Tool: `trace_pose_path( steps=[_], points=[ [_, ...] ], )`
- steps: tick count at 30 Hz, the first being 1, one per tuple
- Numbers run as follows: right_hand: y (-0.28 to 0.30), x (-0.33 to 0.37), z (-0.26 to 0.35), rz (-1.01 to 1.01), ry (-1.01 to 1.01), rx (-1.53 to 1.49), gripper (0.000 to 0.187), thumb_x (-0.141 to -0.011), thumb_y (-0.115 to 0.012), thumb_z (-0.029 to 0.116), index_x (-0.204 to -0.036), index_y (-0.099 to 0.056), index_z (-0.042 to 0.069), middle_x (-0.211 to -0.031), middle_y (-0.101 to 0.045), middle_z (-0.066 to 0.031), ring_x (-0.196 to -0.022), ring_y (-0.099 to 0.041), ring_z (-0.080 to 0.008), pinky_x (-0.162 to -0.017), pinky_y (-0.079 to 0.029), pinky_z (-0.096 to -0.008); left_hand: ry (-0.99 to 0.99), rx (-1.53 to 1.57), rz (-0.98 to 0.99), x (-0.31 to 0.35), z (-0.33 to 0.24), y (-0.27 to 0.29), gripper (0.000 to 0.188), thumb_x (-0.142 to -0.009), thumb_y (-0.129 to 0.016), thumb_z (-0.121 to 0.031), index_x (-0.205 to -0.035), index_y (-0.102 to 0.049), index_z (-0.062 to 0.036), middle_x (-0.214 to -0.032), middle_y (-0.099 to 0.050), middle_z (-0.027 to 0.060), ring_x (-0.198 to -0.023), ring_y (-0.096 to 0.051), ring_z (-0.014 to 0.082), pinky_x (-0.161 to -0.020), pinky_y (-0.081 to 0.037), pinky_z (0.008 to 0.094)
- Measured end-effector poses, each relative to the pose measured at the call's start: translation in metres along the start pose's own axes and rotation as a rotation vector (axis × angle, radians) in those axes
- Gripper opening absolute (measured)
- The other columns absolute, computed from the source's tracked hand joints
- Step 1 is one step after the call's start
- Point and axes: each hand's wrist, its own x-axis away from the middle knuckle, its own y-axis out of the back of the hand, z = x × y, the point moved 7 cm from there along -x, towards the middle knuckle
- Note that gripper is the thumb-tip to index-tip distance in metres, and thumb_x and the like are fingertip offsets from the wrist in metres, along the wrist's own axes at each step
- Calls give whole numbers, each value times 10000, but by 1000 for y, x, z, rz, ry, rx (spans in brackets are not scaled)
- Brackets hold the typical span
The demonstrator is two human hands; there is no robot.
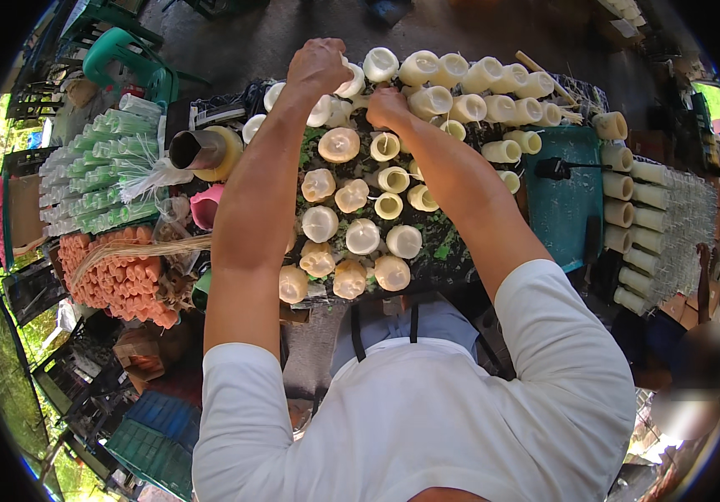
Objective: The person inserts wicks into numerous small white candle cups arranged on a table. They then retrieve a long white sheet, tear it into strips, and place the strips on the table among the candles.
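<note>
Both my arms reach across a table crowded with short, pale wax candles. My left hand (316, 67) is curled at the far edge, beside a whitish candle (352, 81); what its fingers grip, if anything, is hidden. To its right and a little nearer, my right hand (387, 109) is closed, fingers turned down among the candles, and I cannot see what lies in them. A cream candle (430, 102) stands close to that hand. Several yellowish hollow cups (388, 206) with wick ends sit between my forearms, next to rounder, translucent candles (362, 237).
Bundles of green-white sticks (97, 171) and orange sticks (117, 276) lie at left, near a dark metal cylinder (195, 150). A teal tray (567, 201) stands at right, beside more candles (617, 186) and clear tubes (686, 226). A green chair (130, 63) is at far left.
</note>
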Motion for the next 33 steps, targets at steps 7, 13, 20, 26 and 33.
trace_pose_path(
  steps=[7, 13, 20, 26, 33],
  points=[
    [8, 23, -1, -39, 5, -96, 619, -855, -660, 145, -1391, -446, -80, -1353, -598, -275, -1241, -623, -395, -986, -543, -457, 49, -3, 33, 2, 1, -4, 553, -713, -814, -306, -1220, -708, -111, -1249, -693, 149, -1217, -621, 332, -1061, -491, 430],
    [3, 18, -4, -179, 149, -70, 439, -870, -616, 159, -1288, -585, 27, -1233, -671, -249, -1133, -678, -394, -932, -564, -475, 9, -19, 74, 3, -6, -12, 566, -721, -795, -310, -1244, -683, -125, -1267, -652, 142, -1232, -593, 341, -1072, -474, 432],
    [2, 7, -4, -348, 436, 103, 130, -827, -605, 154, -832, -720, 95, -918, -742, -175, -907, -734, -369, -780, -589, -456, -16, -47, 36, -1, -15, -20, 568, -728, -792, -311, -1252, -669, -130, -1250, -646, 141, -1223, -597, 340, -1064, -475, 429],
    [27, 37, 13, -336, 292, 7, 138, -808, -630, 110, -873, -749, 80, -929, -754, -151, -914, -737, -355, -759, -592, -448, 5, -47, 84, 4, -17, -18, 583, -724, -803, -302, -1264, -665, -130, -1266, -650, 144, -1230, -595, 340, -1077, -468, 430],
    [118, 122, 4, -282, 262, 72, 311, -852, -595, 85, -1132, -712, 16, -1066, -750, -185, -987, -717, -375, -854, -579, -448, -63, 1, 57, 28, -41, 9, 604, -733, -816, -270, -1287, -640, -105, -1241, -661, 149, -1229, -593, 358, -1082, -466, 434]
  ],
)
